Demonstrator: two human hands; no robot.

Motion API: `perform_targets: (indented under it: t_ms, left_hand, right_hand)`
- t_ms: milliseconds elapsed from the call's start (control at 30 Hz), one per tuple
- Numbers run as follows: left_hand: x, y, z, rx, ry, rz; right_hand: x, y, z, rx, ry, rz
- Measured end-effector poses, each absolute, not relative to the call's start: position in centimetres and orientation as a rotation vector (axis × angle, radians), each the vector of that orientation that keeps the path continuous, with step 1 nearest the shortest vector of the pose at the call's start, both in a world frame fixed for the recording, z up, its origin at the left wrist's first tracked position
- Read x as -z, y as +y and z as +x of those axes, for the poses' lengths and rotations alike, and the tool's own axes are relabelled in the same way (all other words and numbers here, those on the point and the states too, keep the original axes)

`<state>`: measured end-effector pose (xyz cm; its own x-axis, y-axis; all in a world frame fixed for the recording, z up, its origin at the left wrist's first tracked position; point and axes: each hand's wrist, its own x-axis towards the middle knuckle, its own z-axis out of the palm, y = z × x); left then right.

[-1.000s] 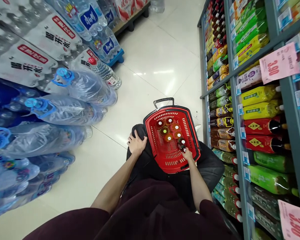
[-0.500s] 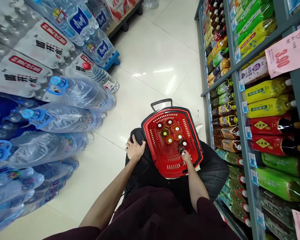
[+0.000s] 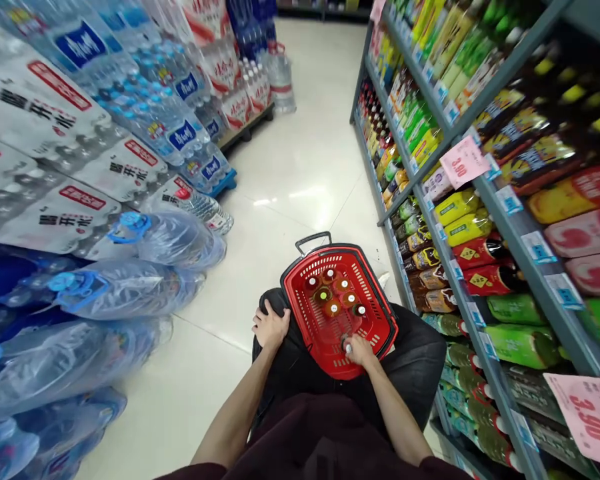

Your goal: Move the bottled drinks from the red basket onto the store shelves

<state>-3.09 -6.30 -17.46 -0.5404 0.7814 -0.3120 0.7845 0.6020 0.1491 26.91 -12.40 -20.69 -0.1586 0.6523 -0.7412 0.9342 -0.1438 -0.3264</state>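
Crouched in a drinks aisle, red plastic shopping basket (image 3: 377, 319) balanced across the knees. Right hand (image 3: 359, 349) is inside the basket at its near end, fingers closed around a small bottle (image 3: 348, 347) with a white cap, gripped just under the neck; the bottle stands apart from the cluster of upright bottles (image 3: 334, 293) at the far half of the basket. Left hand (image 3: 270, 327) lies flat on the left knee, holding nothing, palm down on dark trouser cloth. Judgement: the bottle is best kept vertical and moved straight, clear of the neighbours' caps, since the basket sits on the lap and could tip; the braced left hand helps steady the posture. Basket walls are a slotted lattice, rigid, with a black rim and a black wire handle (image 3: 314, 239) folded outward. Bottles look smooth and round-shouldered, caps white, red and green. To the right, grey metal shelving (image 3: 485, 193) holds glossy labelled bottles lying on their sides; to the left, shrink-wrapped water packs (image 3: 75, 207), crinkled film. Floor is polished pale tile (image 3: 305, 153).
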Motion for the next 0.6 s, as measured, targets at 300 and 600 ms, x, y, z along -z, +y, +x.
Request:
perform_targets:
  t_ms: [300,600]
  left_hand:
    - [16.2,-7.5,-5.1,-0.278,2.327,1.510]
    - [16.2,-7.4,3.2,-0.645,1.109,1.599]
  right_hand:
    - [11.0,-13.4,24.3,1.142,2.337,2.154]
    - [-2.7,-12.1,26.3,1.392,2.873,2.458]
